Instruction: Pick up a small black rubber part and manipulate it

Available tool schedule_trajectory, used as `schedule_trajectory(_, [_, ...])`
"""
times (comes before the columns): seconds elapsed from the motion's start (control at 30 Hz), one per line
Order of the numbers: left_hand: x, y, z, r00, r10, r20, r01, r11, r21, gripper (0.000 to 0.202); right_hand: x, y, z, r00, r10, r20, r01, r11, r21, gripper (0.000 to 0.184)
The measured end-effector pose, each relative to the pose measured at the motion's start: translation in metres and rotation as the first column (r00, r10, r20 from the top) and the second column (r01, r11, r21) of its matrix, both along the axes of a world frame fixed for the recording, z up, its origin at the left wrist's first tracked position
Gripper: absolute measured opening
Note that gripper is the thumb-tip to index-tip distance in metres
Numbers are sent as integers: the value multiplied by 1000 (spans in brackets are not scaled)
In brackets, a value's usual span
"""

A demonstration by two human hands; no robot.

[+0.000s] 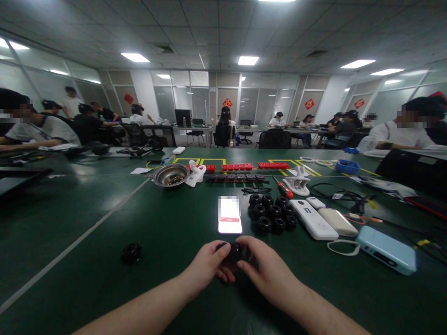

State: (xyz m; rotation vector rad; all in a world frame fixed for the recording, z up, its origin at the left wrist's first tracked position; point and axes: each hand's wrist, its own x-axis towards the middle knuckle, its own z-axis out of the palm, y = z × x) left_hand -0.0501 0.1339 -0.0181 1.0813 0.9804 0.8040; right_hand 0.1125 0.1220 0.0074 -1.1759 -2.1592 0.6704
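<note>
My left hand and my right hand meet low in the middle of the view, both pinched round one small black round part just above the green table. Fingers of both hands curl onto it and hide most of it. Another black round part lies alone to the left. A cluster of several similar black round parts sits beyond my right hand. A lit phone lies flat just past my hands.
A metal bowl of small pieces, a red-handled screwdriver, red strips, white and blue power banks and cables lie further out. Other people sit at tables left, right and behind.
</note>
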Motion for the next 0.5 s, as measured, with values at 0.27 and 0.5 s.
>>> schedule_trajectory(0.27, [0,-1,-1,999,36,-12,-36,999,-1,40,0,4,0,996,-77,41,82,986,-145,26])
schedule_trajectory(0.5, [-2,0,0,999,-39,17,39,999,-12,43,0,-1,3,999,19,-34,-19,1000,-15,27])
